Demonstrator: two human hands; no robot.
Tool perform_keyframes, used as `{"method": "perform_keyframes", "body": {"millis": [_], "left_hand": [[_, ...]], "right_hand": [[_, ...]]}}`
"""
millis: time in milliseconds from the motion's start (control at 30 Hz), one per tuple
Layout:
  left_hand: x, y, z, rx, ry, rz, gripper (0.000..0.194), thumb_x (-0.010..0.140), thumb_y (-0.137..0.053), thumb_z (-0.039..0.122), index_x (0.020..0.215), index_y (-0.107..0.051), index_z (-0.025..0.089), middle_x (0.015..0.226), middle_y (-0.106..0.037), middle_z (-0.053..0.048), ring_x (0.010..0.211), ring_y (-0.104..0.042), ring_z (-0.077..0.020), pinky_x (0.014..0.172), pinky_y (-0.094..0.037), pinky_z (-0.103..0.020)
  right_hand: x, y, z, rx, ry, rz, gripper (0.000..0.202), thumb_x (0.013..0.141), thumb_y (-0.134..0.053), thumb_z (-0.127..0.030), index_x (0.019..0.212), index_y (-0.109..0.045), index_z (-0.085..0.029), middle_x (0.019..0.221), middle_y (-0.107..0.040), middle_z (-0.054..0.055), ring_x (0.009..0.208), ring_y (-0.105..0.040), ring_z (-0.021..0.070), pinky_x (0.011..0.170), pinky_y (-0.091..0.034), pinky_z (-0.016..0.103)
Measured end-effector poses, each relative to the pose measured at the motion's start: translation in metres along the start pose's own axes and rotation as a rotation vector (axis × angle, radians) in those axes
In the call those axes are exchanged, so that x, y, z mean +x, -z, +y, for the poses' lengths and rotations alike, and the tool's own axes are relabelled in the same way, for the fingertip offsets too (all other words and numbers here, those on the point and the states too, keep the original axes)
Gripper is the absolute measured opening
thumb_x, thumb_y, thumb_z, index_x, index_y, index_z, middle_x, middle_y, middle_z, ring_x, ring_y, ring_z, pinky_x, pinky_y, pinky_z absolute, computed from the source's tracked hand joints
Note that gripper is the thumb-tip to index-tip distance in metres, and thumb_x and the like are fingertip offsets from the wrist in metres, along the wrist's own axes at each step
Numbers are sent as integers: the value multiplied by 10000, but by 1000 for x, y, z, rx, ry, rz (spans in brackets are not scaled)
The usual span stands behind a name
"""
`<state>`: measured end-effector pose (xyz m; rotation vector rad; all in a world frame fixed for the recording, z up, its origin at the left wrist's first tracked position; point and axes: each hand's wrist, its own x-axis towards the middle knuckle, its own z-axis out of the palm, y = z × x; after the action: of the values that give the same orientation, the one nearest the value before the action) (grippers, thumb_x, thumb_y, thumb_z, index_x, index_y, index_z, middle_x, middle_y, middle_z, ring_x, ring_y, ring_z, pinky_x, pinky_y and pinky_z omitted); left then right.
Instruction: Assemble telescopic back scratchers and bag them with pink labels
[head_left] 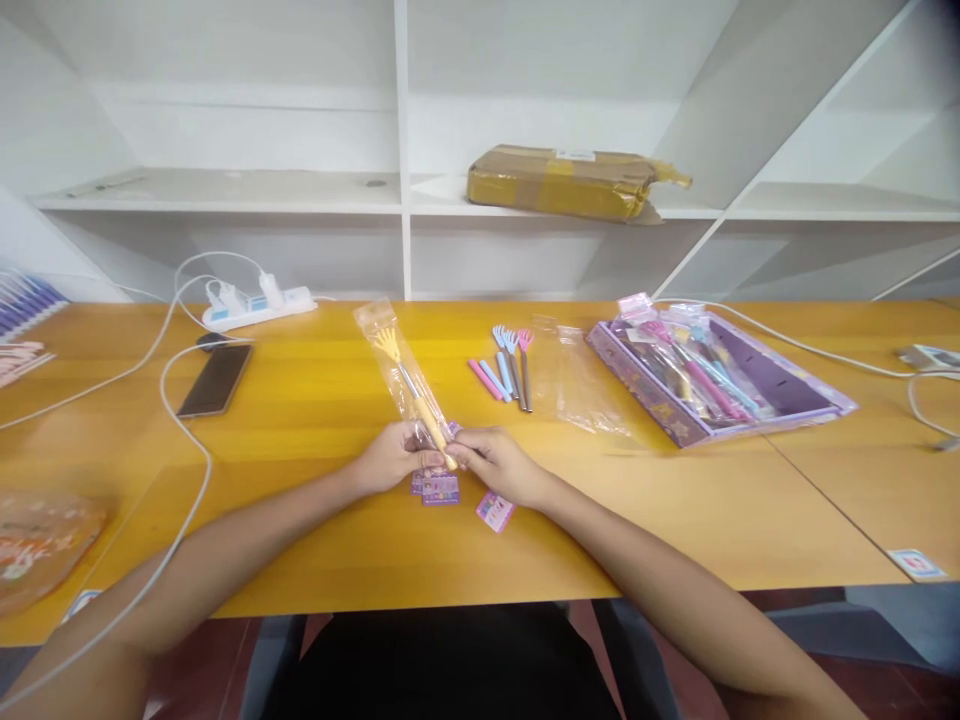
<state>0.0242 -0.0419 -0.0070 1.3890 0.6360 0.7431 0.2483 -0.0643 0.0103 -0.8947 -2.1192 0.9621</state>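
Observation:
A yellow back scratcher (427,412) with a hand-shaped head lies inside a clear plastic bag (384,318), tilted away from me to the left. My left hand (394,458) is closed on the bag beside the handle. At the handle's lower end, my right hand (501,465) pinches the bag's edge and the handle tip. Small purple printed cards (440,490) lie under the hands, and another card (495,511) rests by my right wrist. Beyond them are loose blue and pink scratcher heads on metal rods (525,372), beside pink, lilac and blue handle sleeves (491,380).
Clear plastic bags (577,385) lie flat to the right. A purple display box (705,420) holds bagged back scratchers. On the left are a phone (216,380), a power strip (262,308) and a white cable (206,460) crossing my left arm. A taped carton (559,182) sits on the shelf.

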Motion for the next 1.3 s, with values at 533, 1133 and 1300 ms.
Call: {"method": "perform_keyframes", "body": {"millis": [533,1133,1300], "left_hand": [[-12,3,14,213,-22,-243,436,978,-605,579,960,-696,154,823,-678,-39,683,-581,-143,645,-443,-259],[6,13,-6,-14,-24,360,409,902,-738,549,811,-597,176,761,-635,12,673,-592,-122,661,-482,-254],[7,12,-6,16,45,369,555,865,-688,707,804,-628,159,735,-638,-6,657,-609,-138,652,-493,-273]], "right_hand": [[0,-8,0,700,-340,51,493,874,-725,-665,927,-612,-188,628,-532,-69,430,-419,60,374,-306,197],[-1,24,11,-476,56,20,414,984,-691,-371,1369,-635,-229,1286,-613,132,1173,-626,279,1060,-514,470],[0,22,24,-453,41,-41,262,938,-756,-304,1169,-675,-208,1220,-613,116,1158,-603,272,1048,-512,467]]}}
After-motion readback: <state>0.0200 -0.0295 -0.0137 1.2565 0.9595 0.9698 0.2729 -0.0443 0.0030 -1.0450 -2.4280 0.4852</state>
